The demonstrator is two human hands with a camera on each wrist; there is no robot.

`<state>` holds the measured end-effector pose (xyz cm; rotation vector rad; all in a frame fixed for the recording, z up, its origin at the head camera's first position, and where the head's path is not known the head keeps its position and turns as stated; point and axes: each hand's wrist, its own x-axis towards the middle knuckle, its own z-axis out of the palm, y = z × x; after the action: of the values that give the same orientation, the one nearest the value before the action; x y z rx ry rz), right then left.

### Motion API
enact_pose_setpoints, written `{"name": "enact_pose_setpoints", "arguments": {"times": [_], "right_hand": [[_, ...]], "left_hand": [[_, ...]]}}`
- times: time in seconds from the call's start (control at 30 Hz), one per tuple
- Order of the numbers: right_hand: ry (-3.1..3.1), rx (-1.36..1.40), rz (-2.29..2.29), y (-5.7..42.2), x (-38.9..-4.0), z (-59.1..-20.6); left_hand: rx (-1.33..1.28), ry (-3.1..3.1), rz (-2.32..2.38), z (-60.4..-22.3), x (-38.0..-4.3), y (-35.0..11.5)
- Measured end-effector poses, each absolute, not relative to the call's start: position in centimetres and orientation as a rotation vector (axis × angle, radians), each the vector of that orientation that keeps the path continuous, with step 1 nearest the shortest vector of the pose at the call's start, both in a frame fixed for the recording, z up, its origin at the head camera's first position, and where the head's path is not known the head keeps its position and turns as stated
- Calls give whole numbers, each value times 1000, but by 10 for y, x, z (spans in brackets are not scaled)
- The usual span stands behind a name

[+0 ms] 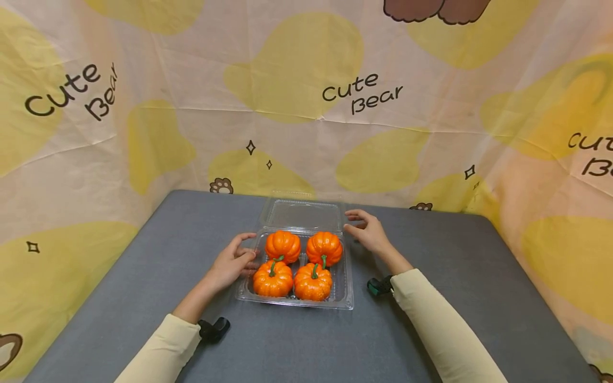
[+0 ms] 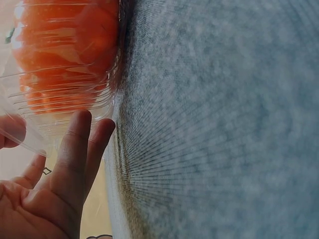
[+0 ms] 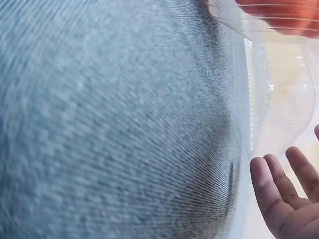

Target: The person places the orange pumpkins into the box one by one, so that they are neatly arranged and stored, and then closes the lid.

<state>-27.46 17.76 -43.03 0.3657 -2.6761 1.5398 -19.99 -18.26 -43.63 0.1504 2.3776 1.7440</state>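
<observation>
A clear plastic clamshell container (image 1: 342, 287) sits on the table with its lid (image 1: 304, 215) folded back toward the far side. Several small orange pumpkins with green stems fill it, among them a front-left pumpkin (image 1: 273, 279) and a back-right pumpkin (image 1: 324, 247). My left hand (image 1: 230, 263) is at the container's left side, fingers spread and extended along its ribbed wall; some of them show through the plastic. On the far right, my right hand (image 1: 369, 231) hovers beside the lid's right edge near the hinge, its fingers loosely extended with nothing between them.
The grey table (image 1: 287, 346) extends around the container. Behind it hangs a printed cloth backdrop (image 1: 297, 149) with yellow patches, which also runs along both sides. Each wrist carries a black strap-on device, such as the left one (image 1: 214, 330).
</observation>
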Motion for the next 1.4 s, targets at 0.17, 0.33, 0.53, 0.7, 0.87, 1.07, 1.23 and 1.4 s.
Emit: {"name": "enact_pose_setpoints", "arguments": {"times": [0.17,0.33,0.53,0.7,0.87,1.07,1.23,1.4], "right_hand": [[-2687,349,1564,175,-278,-436],[-2711,331,1529,173,-279,-439],[-2733,306,1504,172,-279,-440],[-2733,304,1509,172,-279,-441],[-2735,285,1508,172,-278,-440],[-2723,275,1498,173,-276,-438],[-2716,252,1504,173,-274,-433],[-2689,254,1483,173,-273,-429]], "left_hand": [[145,2393,1730,-437,-200,-183],[151,2377,1746,-436,-199,-182],[164,2349,1767,-433,-197,-181],[169,2340,1771,-433,-197,-182],[146,2357,1758,-436,-199,-182],[154,2366,1762,-437,-200,-182],[166,2361,1772,-436,-200,-182],[149,2354,1781,-435,-199,-181]]}}
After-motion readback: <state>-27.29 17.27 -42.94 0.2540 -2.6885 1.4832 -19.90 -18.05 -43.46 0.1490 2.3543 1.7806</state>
